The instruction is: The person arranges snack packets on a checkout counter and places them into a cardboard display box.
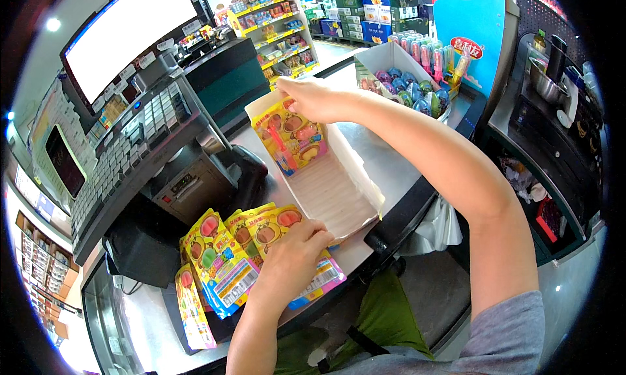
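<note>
An open cardboard box (337, 189), white inside, lies on the metal counter before me. At its far end stands a yellow candy packet (293, 135) with cartoon pictures. My right hand (313, 101) reaches over that end, its fingers around the box rim and the packet's top edge. Several more yellow candy packets (220, 262) lie fanned in a pile at the near left. My left hand (298, 257) rests over the right-hand packets of the pile, fingers bent beside the box's near corner; whether it grips one is hard to tell.
A keyboard (146, 135) and a monitor (132, 37) stand at the left, above a black device. Beyond the box is a display carton of wrapped egg-shaped sweets (415, 93) beside a blue display board (469, 23). White plastic bags (433, 228) hang at the counter's near edge.
</note>
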Demonstrator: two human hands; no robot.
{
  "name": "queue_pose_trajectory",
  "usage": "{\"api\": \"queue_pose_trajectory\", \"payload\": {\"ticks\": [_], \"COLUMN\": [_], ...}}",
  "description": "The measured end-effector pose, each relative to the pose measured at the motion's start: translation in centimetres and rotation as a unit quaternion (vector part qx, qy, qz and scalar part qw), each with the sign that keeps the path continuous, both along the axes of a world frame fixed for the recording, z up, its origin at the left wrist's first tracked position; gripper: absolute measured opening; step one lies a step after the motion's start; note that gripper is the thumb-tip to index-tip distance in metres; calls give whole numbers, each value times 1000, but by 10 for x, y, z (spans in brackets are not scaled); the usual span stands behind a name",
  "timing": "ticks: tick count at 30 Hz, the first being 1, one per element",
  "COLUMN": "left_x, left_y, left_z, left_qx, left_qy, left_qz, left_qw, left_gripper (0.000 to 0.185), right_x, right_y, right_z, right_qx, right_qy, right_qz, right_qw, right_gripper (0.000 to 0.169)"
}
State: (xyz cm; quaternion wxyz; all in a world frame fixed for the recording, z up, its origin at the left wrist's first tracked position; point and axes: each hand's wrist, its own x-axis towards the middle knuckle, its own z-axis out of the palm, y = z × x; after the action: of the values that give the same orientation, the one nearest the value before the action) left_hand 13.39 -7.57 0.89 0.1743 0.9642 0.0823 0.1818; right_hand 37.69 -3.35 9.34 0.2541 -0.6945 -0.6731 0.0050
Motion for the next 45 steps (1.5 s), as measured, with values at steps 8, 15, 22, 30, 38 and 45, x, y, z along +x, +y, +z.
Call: {"api": "queue_pose_trajectory", "payload": {"ticks": [8,15,22,30,38,45], "left_x": [1,0,0,1,-1,1], "left_y": [2,2,2,1,-1,-3], "left_z": [0,1,3,4,4,5], "left_qx": [3,-3,-21,-13,-3,-23], "left_qy": [-3,10,33,32,46,46], "left_qz": [-9,-16,-20,-27,-9,9], "left_qw": [1000,1000,999,999,999,999], "left_gripper": [15,18,26,24,24,18], "right_x": [-3,-13,-13,-5,-33,-26], "right_y": [-14,7,17,6,3,6], "right_z": [3,13,20,10,-23,-25], "right_qx": [-35,-101,-212,-41,173,178], "right_qy": [-119,-263,-238,-120,-287,-229], "right_qz": [-4,-29,-24,-24,-55,-12], "right_qw": [992,959,948,992,941,957], "right_gripper": [27,25,34,41,47,46]}}
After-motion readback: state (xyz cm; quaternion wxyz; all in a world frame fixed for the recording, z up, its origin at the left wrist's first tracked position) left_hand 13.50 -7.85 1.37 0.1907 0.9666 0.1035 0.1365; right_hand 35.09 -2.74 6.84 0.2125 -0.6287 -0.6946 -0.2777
